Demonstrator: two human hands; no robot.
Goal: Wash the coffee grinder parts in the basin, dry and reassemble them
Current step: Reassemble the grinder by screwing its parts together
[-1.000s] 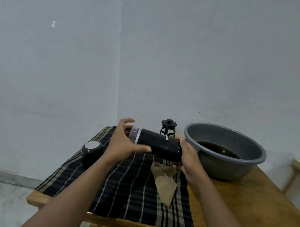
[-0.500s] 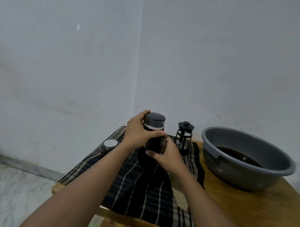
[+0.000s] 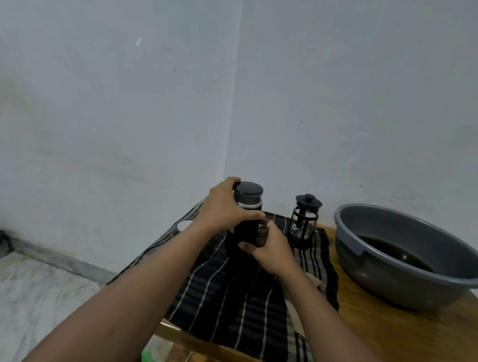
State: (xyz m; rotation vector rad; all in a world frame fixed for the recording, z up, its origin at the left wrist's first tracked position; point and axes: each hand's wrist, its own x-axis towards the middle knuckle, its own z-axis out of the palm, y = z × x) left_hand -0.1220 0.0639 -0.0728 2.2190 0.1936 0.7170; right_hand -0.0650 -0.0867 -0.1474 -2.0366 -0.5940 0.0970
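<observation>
The black cylindrical coffee grinder stands upright on the dark striped cloth, its dark cap on top over a clear band. My left hand wraps around its upper part just under the cap. My right hand grips the lower body from the right side, hiding most of it. The grey basin sits at the right on the wooden table, with dark water in its bottom.
A small black French press stands on the cloth behind the grinder. A dark round part with a white top peeks out behind my left forearm. A brown cloth lies under my right arm. The table's left edge drops to a marble floor.
The grinder went from lying tilted between my hands to standing upright on the cloth. Since half a second ago both hands keep the same grip; the view shifted slightly.
</observation>
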